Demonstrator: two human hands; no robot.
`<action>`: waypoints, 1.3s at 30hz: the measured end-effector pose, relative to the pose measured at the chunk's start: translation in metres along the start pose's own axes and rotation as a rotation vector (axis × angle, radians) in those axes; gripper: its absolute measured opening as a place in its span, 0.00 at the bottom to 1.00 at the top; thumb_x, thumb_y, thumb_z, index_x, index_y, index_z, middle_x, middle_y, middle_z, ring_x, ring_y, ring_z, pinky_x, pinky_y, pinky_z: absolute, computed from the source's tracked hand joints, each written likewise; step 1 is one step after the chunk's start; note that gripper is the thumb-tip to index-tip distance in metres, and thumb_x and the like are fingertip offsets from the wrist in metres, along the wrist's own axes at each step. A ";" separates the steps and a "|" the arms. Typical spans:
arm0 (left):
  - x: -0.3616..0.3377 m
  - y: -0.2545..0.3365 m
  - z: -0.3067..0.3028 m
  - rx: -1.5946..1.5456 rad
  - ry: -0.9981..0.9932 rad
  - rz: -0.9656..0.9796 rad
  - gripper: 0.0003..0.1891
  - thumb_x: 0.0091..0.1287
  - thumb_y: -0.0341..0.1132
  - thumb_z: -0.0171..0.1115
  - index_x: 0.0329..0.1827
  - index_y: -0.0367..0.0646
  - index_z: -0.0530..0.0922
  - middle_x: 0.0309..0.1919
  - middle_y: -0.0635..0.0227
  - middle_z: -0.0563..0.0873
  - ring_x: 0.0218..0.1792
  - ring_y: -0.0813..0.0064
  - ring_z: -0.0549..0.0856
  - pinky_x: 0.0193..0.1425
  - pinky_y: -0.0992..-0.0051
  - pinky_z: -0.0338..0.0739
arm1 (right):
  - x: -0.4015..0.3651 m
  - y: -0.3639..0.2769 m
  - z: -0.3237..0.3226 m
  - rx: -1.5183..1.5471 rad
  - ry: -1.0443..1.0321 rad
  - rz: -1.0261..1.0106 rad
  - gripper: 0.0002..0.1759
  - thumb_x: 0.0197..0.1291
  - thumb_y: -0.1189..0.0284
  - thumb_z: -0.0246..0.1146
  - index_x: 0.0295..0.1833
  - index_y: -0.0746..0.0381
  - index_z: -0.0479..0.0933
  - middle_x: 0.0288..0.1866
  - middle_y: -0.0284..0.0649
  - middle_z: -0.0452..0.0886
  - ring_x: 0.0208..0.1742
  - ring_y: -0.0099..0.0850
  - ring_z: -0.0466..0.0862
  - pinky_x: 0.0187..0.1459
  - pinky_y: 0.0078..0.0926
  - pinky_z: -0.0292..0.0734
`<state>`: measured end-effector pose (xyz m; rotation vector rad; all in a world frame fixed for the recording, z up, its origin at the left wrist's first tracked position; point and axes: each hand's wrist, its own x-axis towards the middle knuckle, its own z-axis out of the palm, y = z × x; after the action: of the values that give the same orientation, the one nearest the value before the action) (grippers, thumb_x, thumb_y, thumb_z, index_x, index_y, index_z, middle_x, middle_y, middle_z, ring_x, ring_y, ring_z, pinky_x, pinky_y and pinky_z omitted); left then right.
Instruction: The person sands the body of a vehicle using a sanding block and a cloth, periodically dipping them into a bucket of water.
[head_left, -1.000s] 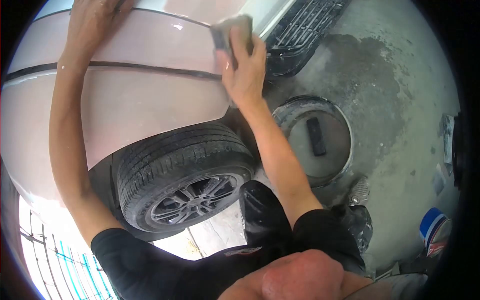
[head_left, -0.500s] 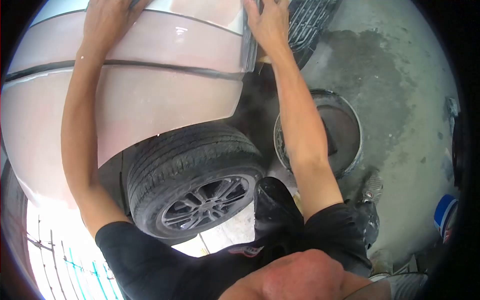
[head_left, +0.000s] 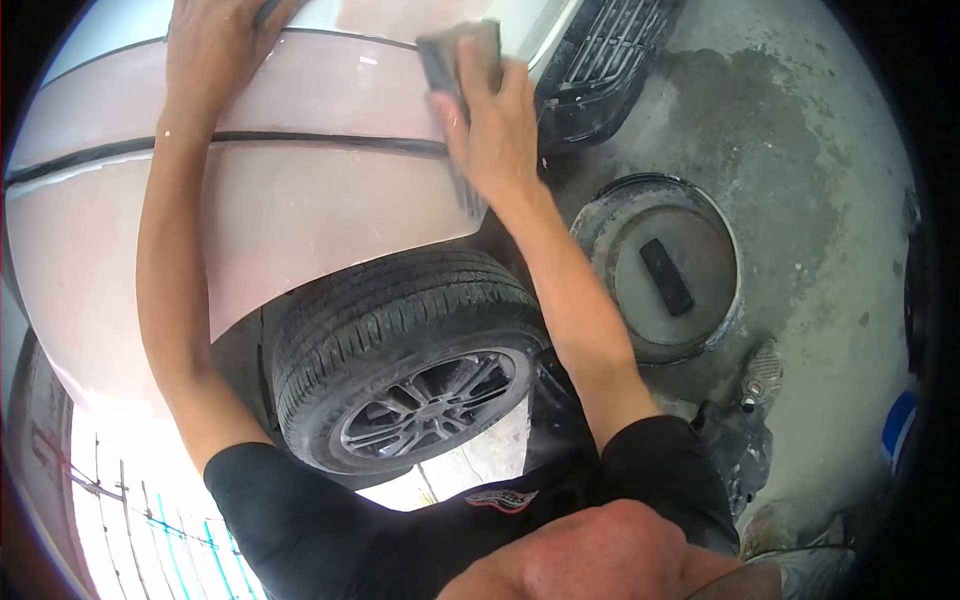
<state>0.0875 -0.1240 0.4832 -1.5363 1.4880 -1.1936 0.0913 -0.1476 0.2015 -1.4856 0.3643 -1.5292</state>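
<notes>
My right hand [head_left: 497, 140] grips a grey sanding block [head_left: 487, 52], flat against the pinkish, primed car panel [head_left: 330, 85] near its right edge; the hand is a little blurred. My left hand [head_left: 215, 55] is at the top edge of the view, over the upper part of the same bodywork. A small dark thing [head_left: 266, 12] shows between its thumb and fingers, too little of it to name. The fingertips are cut off. Below a dark seam lies the fender [head_left: 330, 200], its surface patchy pink and beige.
A tyre with an alloy wheel [head_left: 435, 410] sits under the fender, close to my body. Right of my right forearm stands a round bucket [head_left: 735, 255] with a dark block [head_left: 667, 277] inside. A black grille part [head_left: 600, 70] is at the upper right. The concrete floor [head_left: 800, 200] has a wet patch.
My right hand has moved left and down across the panel from its right edge, and the sanding block now shows fully. The bucket's dark block has come into clear sight. My left hand stays nearly in place.
</notes>
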 end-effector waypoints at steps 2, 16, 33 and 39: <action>-0.002 0.002 0.005 0.009 0.002 0.002 0.12 0.63 0.35 0.75 0.49 0.45 0.89 0.63 0.61 0.84 0.67 0.56 0.78 0.71 0.56 0.71 | -0.012 -0.003 0.000 -0.005 -0.008 -0.023 0.40 0.63 0.63 0.71 0.79 0.57 0.65 0.53 0.61 0.71 0.49 0.58 0.76 0.50 0.55 0.76; -0.005 -0.005 0.018 -0.014 0.009 -0.023 0.11 0.64 0.34 0.75 0.49 0.47 0.89 0.61 0.62 0.83 0.68 0.57 0.77 0.70 0.57 0.72 | 0.051 0.039 0.004 -0.001 -0.019 -0.006 0.38 0.63 0.59 0.71 0.76 0.57 0.68 0.59 0.64 0.71 0.54 0.59 0.77 0.50 0.51 0.80; -0.011 -0.038 0.033 0.124 0.037 0.171 0.15 0.67 0.47 0.74 0.56 0.62 0.89 0.61 0.78 0.87 0.62 0.68 0.83 0.65 0.63 0.77 | 0.000 0.011 0.011 0.029 0.020 0.014 0.36 0.62 0.60 0.72 0.76 0.51 0.71 0.59 0.62 0.72 0.55 0.59 0.77 0.52 0.54 0.79; -0.003 -0.008 0.017 0.078 -0.066 0.018 0.12 0.62 0.34 0.76 0.50 0.49 0.90 0.62 0.64 0.84 0.71 0.56 0.76 0.72 0.56 0.73 | 0.074 0.053 0.008 0.209 -0.078 0.215 0.33 0.61 0.61 0.73 0.71 0.54 0.77 0.56 0.60 0.72 0.54 0.59 0.77 0.52 0.54 0.78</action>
<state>0.1060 -0.1220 0.4844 -1.4929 1.3931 -1.1655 0.1332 -0.2283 0.2091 -1.2940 0.2982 -1.2941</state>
